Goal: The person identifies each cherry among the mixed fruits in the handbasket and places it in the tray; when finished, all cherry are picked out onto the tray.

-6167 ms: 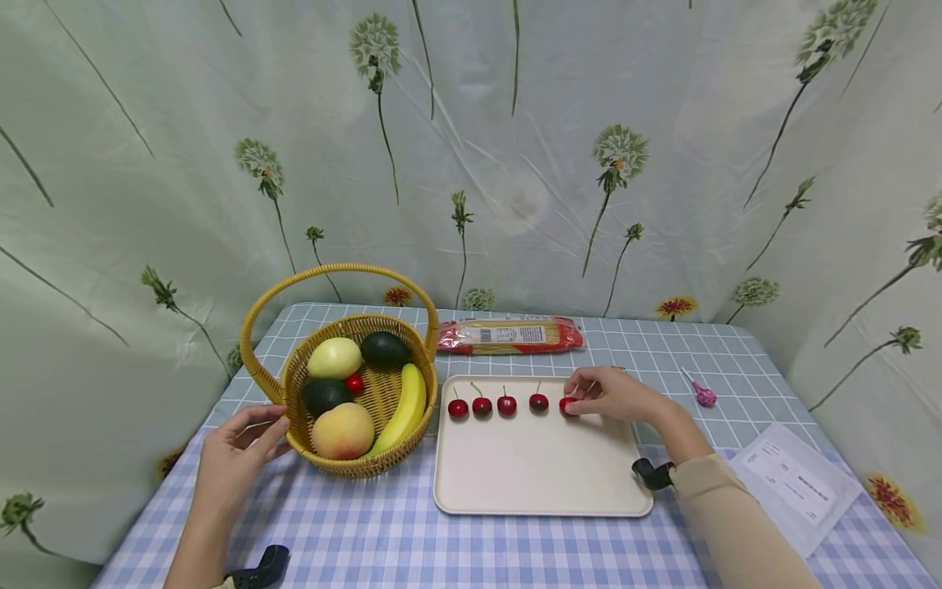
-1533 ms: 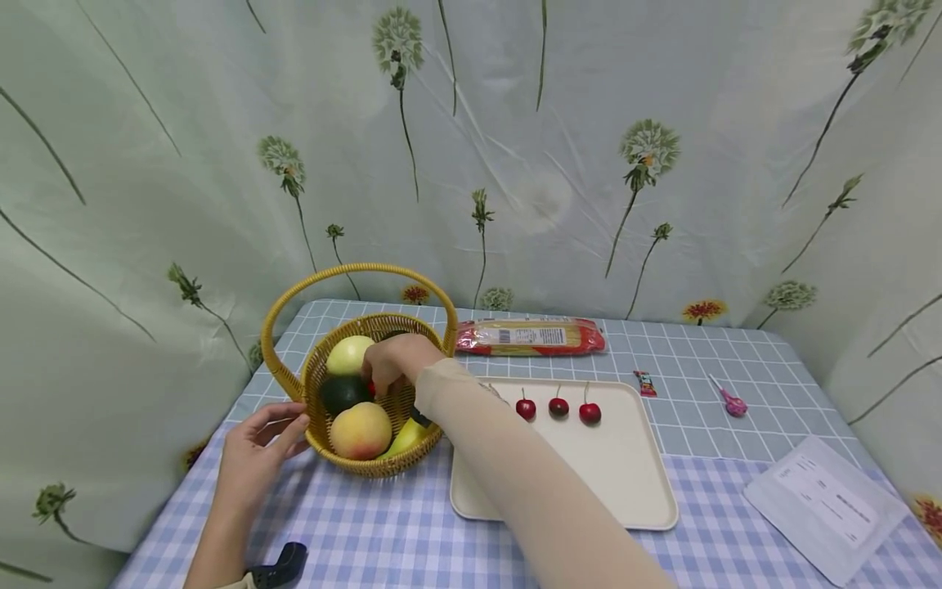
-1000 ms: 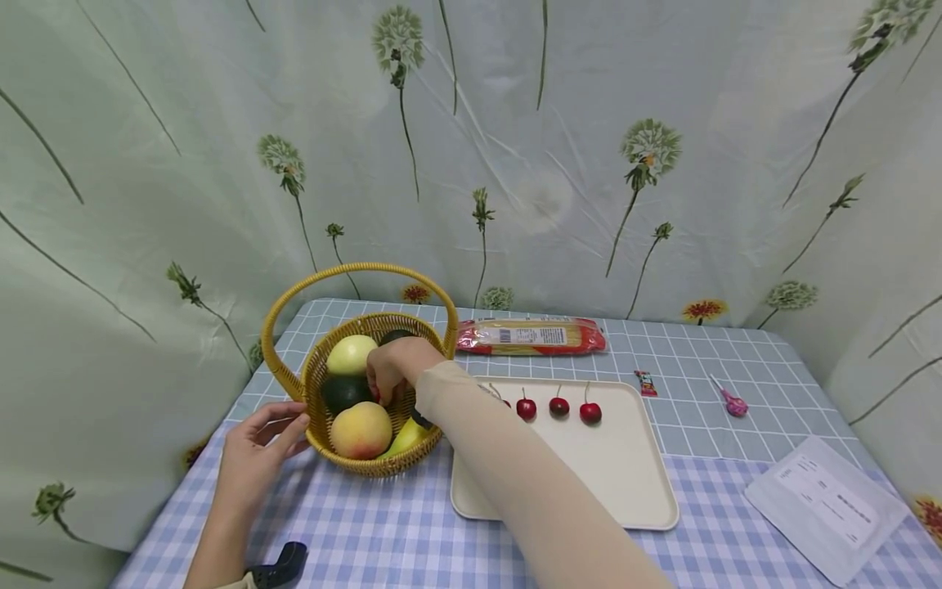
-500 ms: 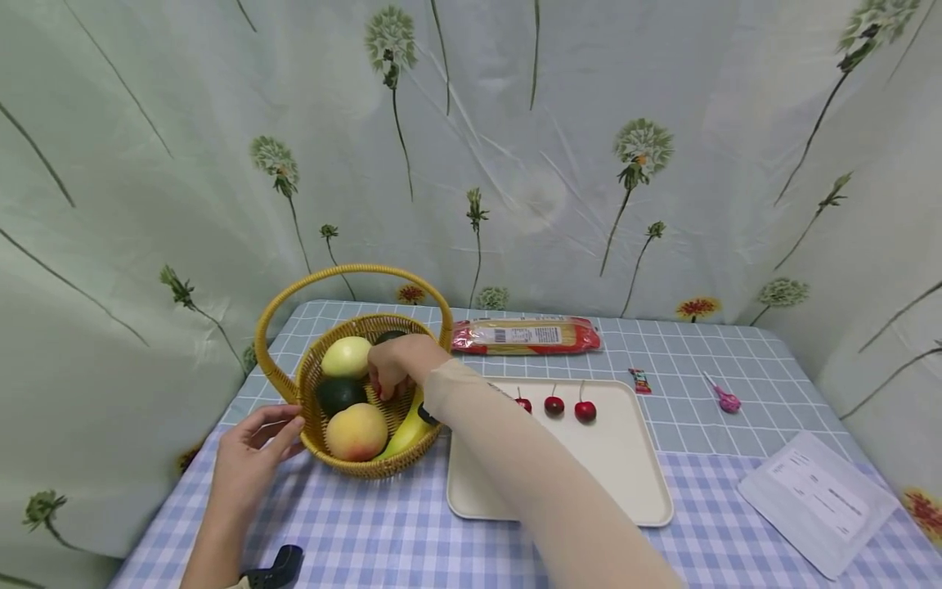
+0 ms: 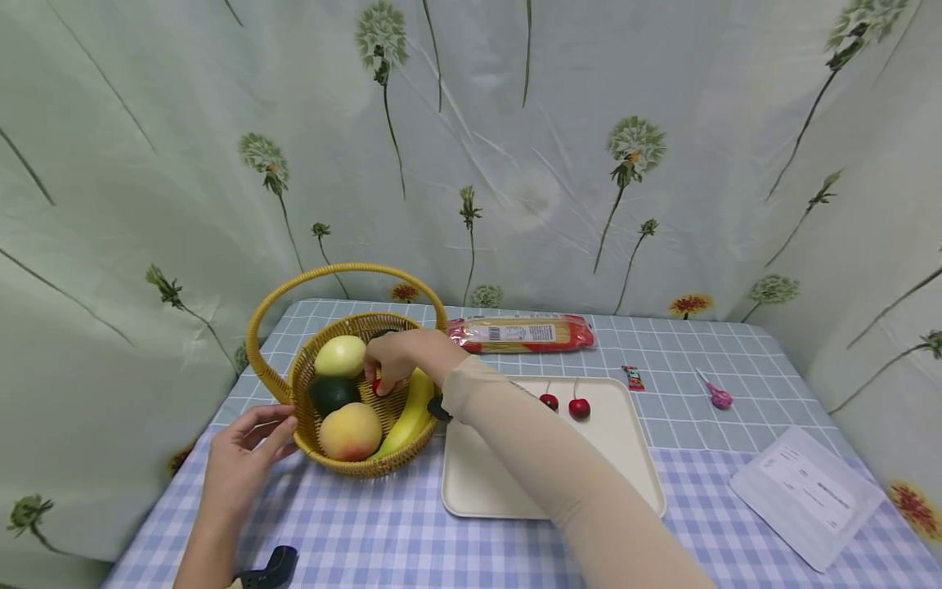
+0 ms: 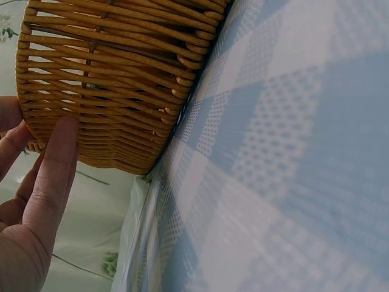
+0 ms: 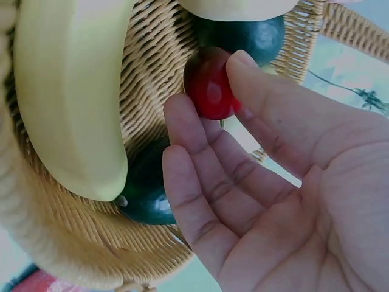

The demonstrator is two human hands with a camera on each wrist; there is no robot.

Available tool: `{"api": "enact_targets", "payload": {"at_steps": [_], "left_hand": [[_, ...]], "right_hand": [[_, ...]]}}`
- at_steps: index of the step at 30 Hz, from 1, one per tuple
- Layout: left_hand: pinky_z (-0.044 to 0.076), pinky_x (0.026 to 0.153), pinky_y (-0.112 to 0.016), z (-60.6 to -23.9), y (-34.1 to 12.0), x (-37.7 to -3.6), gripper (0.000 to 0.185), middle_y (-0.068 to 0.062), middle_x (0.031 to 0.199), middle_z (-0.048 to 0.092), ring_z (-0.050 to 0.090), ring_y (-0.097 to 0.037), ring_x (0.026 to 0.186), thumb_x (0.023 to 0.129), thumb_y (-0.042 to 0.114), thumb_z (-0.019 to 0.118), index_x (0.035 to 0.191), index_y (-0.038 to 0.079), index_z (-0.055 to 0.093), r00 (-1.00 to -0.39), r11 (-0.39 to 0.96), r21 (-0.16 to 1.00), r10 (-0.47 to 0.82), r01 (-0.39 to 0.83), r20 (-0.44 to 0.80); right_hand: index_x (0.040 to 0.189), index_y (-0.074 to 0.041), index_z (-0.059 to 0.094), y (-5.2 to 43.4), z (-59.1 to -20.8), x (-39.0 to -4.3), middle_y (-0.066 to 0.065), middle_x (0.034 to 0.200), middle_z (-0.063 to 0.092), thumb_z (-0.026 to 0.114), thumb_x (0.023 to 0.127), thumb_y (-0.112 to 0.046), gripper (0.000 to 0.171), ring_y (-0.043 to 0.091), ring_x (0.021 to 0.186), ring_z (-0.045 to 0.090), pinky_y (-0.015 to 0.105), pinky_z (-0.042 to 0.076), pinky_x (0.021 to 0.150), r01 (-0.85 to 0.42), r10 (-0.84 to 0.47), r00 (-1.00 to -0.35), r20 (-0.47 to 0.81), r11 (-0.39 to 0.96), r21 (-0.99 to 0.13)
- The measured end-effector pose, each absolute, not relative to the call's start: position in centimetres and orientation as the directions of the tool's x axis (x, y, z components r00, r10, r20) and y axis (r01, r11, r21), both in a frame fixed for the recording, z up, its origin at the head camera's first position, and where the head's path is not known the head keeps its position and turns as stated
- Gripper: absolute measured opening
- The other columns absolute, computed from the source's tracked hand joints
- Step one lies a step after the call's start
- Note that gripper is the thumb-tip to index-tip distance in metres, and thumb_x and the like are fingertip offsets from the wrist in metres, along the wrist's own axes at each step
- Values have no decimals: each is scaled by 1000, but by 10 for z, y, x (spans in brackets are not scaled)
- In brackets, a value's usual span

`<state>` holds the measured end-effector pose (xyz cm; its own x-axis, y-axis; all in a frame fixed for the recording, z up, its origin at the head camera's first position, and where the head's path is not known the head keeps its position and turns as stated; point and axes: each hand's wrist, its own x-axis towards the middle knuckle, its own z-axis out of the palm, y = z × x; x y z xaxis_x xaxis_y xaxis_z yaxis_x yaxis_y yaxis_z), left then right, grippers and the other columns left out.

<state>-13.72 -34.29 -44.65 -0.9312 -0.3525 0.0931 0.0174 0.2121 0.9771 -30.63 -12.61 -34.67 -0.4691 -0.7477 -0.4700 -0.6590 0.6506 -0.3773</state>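
A cherry (image 7: pixel 209 85) is pinched between the thumb and fingers of my right hand (image 5: pixel 392 360), which reaches down inside the yellow wicker basket (image 5: pixel 365 468). Around it lie a pale yellow fruit (image 5: pixel 340 356), a dark green avocado (image 5: pixel 334 396), a peach (image 5: pixel 350 431) and a banana (image 5: pixel 410 417). A second dark fruit is mostly hidden behind my right hand. My left hand (image 5: pixel 246 458) touches the basket's left side near the handle base; in the left wrist view a straight finger (image 6: pixel 53 164) lies against the woven wall.
Right of the basket lies a cream tray (image 5: pixel 625 458) with two cherries (image 5: pixel 579 408) showing; my right forearm covers part of it. A pasta packet (image 5: pixel 518 334) is behind. Farther right are a small wrapped candy (image 5: pixel 633 377), a lollipop (image 5: pixel 714 391) and a white plastic pouch (image 5: pixel 805 495).
My right hand has let go of a cherry on the tray's row and moved left into the basket, where it now pinches another cherry. My left hand has stayed at the basket.
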Motion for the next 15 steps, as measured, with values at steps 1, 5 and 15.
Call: {"api": "enact_targets", "payload": {"at_steps": [1, 5, 15], "left_hand": [[68, 72, -22, -446, -343, -137, 33, 14, 103, 75, 72, 4, 96, 100, 9, 77, 124, -11, 67, -931, 208, 978, -354, 17, 92], [68, 72, -22, -446, -344, -138, 32, 15, 103, 75, 72, 3, 96, 99, 9, 78, 123, -10, 68, -932, 195, 981, -353, 17, 86], [68, 71, -23, -446, -344, -138, 30, 13, 103, 76, 73, 2, 94, 98, 6, 78, 120, -12, 68, -931, 165, 986, -352, 39, 95]], "right_hand": [[127, -11, 69, -125, -346, -305, 3, 119, 69, 73, 104, -19, 24, 24, 111, 74, 21, 56, 78, -663, -756, -467, -459, 643, -383], [122, -14, 71, -120, -344, -301, -1, 114, 67, 75, 103, -22, 21, 14, 98, 67, 20, 53, 76, -693, -780, -470, -413, 616, -374], [126, -16, 71, -104, -341, -292, 0, 116, 69, 74, 104, -25, 24, 12, 102, 61, 19, 52, 80, -727, -831, -443, -336, 552, -408]]}}
